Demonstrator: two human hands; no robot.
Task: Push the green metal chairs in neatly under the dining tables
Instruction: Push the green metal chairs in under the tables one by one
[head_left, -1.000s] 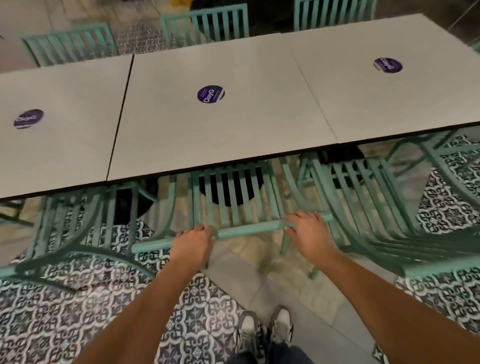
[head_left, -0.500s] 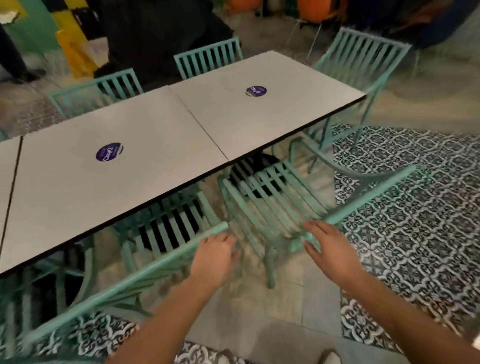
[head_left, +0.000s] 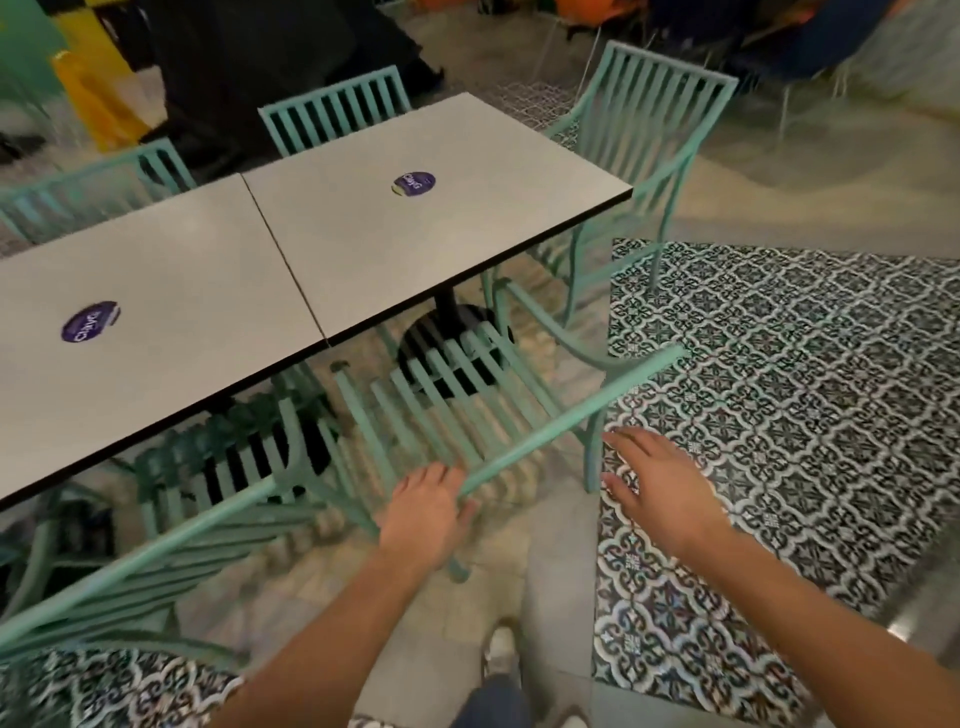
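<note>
A green metal chair (head_left: 467, 415) stands at the right-hand grey table (head_left: 467, 249), its slatted seat partly under the tabletop and its back toward me. My left hand (head_left: 423, 514) grips the near left end of its top rail (head_left: 571, 415), fingers curled over the bar. Just right of and below that rail, my right hand (head_left: 662, 491) hovers with straight spread fingers, touching nothing. A second green chair (head_left: 208, 499) sits tucked under the neighbouring table (head_left: 156, 322) on the left.
Another green chair (head_left: 644, 145) stands at the table's right end, and two more (head_left: 337, 111) line the far side. A black pedestal base (head_left: 447, 338) shows under the table. Patterned tile floor (head_left: 779, 389) spreads to the right. My shoe (head_left: 501, 652) is below.
My view swung right along the tables. My left hand left the tucked-in chair's rail and took the rail of the chair to its right. My right hand came off that rail and moved right.
</note>
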